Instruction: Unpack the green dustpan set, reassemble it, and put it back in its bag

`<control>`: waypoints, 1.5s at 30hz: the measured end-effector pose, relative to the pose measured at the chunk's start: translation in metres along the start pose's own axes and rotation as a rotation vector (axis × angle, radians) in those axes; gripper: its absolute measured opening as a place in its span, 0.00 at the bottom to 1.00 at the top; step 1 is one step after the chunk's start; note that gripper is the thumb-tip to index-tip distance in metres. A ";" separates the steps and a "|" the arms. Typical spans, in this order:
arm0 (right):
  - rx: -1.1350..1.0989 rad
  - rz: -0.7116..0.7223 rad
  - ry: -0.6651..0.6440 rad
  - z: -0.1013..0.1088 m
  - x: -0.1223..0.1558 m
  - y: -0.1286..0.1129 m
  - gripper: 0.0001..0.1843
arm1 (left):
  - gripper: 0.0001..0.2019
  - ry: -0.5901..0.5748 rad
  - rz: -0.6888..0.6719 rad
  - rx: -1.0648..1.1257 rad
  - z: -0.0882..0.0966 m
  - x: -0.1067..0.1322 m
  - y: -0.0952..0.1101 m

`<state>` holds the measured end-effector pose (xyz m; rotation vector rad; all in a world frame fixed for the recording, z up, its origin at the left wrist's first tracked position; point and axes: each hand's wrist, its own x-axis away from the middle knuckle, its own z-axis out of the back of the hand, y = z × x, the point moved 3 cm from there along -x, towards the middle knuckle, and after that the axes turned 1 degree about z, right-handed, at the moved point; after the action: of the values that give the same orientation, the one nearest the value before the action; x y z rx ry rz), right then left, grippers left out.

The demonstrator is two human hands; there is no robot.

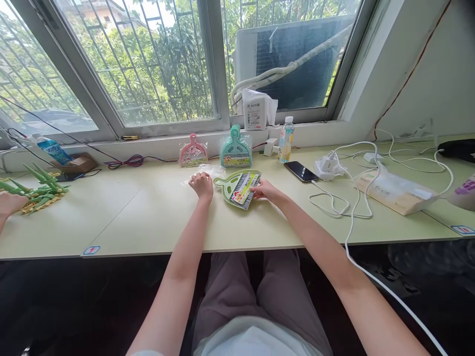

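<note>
A green mini dustpan (227,191) lies on the table in front of me, its handle pointing left. On top of it rests a small brush with dark bristles and a yellow-green label (245,190). My right hand (264,191) grips the right edge of the brush, thumb on top. Left of the dustpan handle is my left hand (202,187), its fingers curled closed; what they hold, if anything, is hidden. Clear plastic wrapping (213,171) lies right behind that hand. Farther back, a pink dustpan set (193,152) and a teal one (236,148) stand against the wall.
At right are a phone (300,171), a charger block (328,165), looping white cables and a tissue pack (399,190). A bottle (286,140) stands behind. On the left, another person's hand (11,203) touches green leaf-like pieces (44,185). A cable crosses the table's front edge.
</note>
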<state>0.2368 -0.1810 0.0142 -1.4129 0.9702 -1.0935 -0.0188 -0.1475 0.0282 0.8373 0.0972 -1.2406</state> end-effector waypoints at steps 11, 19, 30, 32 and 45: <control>-0.128 0.106 0.335 0.019 -0.007 0.003 0.12 | 0.18 -0.103 -0.209 -0.145 -0.015 -0.004 -0.004; -0.084 0.093 0.284 0.016 -0.005 0.002 0.11 | 0.15 -0.431 -0.395 0.019 -0.035 0.004 0.000; -0.113 0.147 0.335 0.021 -0.007 0.002 0.08 | 0.31 -0.375 -0.097 0.180 -0.041 -0.005 -0.016; -0.116 0.127 0.370 0.021 -0.007 0.003 0.09 | 0.38 -0.414 -0.093 0.267 -0.037 -0.007 -0.016; -0.226 0.046 0.514 0.033 -0.007 0.010 0.10 | 0.10 -0.403 0.178 0.505 -0.036 -0.015 -0.020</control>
<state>0.2670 -0.1677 0.0024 -1.2992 1.5247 -1.3800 -0.0284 -0.1148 -0.0001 0.9820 -0.6257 -1.2577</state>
